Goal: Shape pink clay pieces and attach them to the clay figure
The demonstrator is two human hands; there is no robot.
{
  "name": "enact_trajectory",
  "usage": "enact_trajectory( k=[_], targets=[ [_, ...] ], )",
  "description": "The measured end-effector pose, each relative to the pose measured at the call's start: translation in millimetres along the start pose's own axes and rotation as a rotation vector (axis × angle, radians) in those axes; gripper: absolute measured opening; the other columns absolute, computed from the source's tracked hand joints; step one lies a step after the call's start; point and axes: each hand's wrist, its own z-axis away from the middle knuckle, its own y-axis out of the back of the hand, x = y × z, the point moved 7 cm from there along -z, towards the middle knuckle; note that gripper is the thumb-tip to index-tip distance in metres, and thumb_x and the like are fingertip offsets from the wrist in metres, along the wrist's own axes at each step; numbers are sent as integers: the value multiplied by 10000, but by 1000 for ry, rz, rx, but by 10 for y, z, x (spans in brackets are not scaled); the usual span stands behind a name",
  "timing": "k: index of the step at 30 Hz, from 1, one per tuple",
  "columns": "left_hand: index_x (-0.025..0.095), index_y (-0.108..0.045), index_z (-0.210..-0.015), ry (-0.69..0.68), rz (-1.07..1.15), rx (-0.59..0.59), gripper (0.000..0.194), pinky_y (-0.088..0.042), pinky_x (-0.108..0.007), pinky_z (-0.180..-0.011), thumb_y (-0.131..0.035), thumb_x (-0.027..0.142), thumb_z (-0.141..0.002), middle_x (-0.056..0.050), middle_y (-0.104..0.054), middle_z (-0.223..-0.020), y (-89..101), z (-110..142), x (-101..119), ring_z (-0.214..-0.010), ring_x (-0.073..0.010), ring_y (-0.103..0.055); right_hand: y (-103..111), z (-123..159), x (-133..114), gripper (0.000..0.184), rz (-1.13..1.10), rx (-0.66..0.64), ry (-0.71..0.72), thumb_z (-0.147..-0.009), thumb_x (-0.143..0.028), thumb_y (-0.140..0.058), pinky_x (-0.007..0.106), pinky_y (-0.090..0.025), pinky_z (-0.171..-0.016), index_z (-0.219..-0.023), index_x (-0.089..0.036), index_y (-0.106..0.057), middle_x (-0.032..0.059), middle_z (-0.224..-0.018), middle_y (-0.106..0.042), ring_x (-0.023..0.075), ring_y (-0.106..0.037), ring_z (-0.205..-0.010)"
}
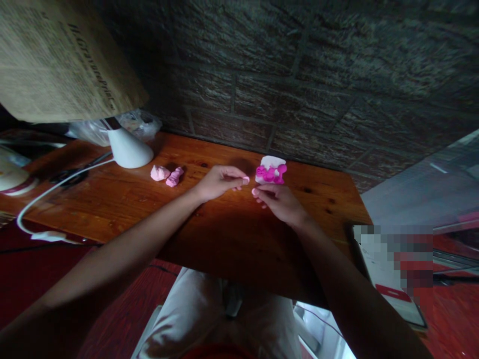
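Over the wooden table, my left hand [220, 183] is closed in a pinch on a small piece of light pink modelling clay [246, 180]. Just to its right, my right hand [279, 200] pinches another small pink clay piece [255, 191] between thumb and fingertips. A narrow gap separates the two pieces. Right behind my right hand lies a white clay shape [272, 161] with bright magenta clay [270, 174] across its front. Left of my left hand rest two crumpled lumps of pink clay, one paler lump [159, 173] and one narrower lump [174, 177].
A lamp with a white base [130, 149] and printed paper shade [67, 65] stands at the left, its white cord [41, 199] hanging over the front edge. Scissors-like dark handles [65, 175] lie nearby. A stone-patterned wall [239, 94] bounds the wooden table [224, 234] behind.
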Motion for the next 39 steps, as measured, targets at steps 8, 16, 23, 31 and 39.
enact_trajectory(
  k=[8, 16, 23, 31, 39],
  targets=[
    [124, -779, -905, 3, 13, -24, 326, -544, -254, -693, -851, 394, -736, -77, -784, -868, -34, 9, 16, -687, -117, -660, 75, 34, 7, 117, 166, 51, -24, -865, -274, -730, 231, -517, -491, -798, -192, -779, 6, -638, -715, 111, -622, -480],
    [112, -748, -964, 24, 16, -25, 389, -529, -246, -657, -867, 397, -728, -65, -772, -836, -70, 8, 11, -644, -106, -638, 224, 56, -101, 210, 149, 241, 34, -914, -384, -660, 283, -567, -554, -942, -220, -788, 19, -737, -762, 176, -719, -606],
    [121, -755, -890, -5, 18, -96, 313, -528, -248, -681, -856, 369, -728, -83, -784, -882, -124, 24, 38, -718, -122, -671, 65, 50, -147, 334, -123, 117, 73, -816, -480, -755, 299, -596, -641, -1016, -214, -787, 48, -895, -801, 192, -759, -743],
    [132, -755, -973, 15, 35, -79, 330, -554, -278, -743, -852, 312, -714, -82, -793, -938, -115, 24, 30, -770, -137, -703, 51, 51, -132, 297, -126, 100, 80, -798, -457, -777, 307, -588, -651, -990, -231, -799, 46, -906, -802, 183, -742, -729],
    [127, -744, -955, 24, 93, -62, 317, -563, -289, -808, -871, 249, -693, -71, -790, -905, -93, 3, -12, -801, -140, -723, 24, 51, -133, 283, -119, 81, 56, -810, -442, -759, 288, -570, -653, -977, -216, -796, 32, -801, -778, 166, -720, -712]
  ],
)
